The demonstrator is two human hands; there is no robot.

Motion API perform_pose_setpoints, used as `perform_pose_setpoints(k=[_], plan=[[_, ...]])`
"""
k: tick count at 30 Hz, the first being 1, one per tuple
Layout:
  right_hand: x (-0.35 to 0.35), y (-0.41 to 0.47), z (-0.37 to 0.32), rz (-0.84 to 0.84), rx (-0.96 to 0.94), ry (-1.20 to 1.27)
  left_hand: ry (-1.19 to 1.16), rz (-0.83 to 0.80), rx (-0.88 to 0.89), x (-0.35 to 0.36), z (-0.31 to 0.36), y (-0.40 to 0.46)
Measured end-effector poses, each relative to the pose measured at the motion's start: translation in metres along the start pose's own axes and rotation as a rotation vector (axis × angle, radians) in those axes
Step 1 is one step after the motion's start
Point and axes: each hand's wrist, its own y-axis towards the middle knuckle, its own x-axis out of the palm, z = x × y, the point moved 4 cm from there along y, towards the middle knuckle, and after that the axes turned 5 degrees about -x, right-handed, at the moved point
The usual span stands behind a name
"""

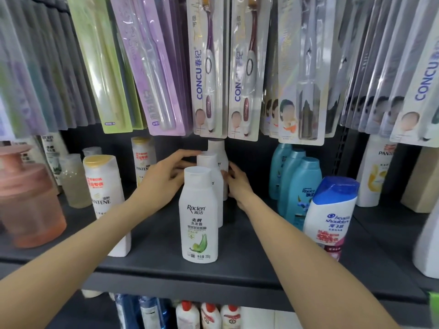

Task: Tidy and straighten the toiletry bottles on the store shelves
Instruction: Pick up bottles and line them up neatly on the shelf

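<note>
Front Raclen bottle (199, 217) upright near shelf (166, 264) edge, untouched. Behind it, second white bottle (209, 162) in same row; third (217, 148) at back, under hanging toothbrush packs (209, 67). Left hand (164, 179) reaches in from left, fingers curled onto second bottle's upper part. Right hand (237, 184) on the right flank of the rear bottles, fingers against them; which bottle, cannot tell. Pantene bottle (104, 186) to left, teal bottles (299, 186) and Head & Shoulders bottle (332, 214) to right.
</note>
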Motion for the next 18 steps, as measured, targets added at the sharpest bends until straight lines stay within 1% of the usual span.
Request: perform_pose_setpoints(k=[8,14,18], plan=[[-0.007,-0.008,-0.001,0.098,-0.039,-0.064,0.059,-0.052,-0.038,0.003,-0.006,-0.004],[-0.017,-0.028,-0.019,0.266,-0.165,-0.28,0.019,-0.003,-0.1,0.002,-0.01,-0.01],[-0.022,-0.054,-0.033,0.278,-0.197,-0.266,-0.032,0.035,-0.113,-0.005,-0.003,-0.017]])
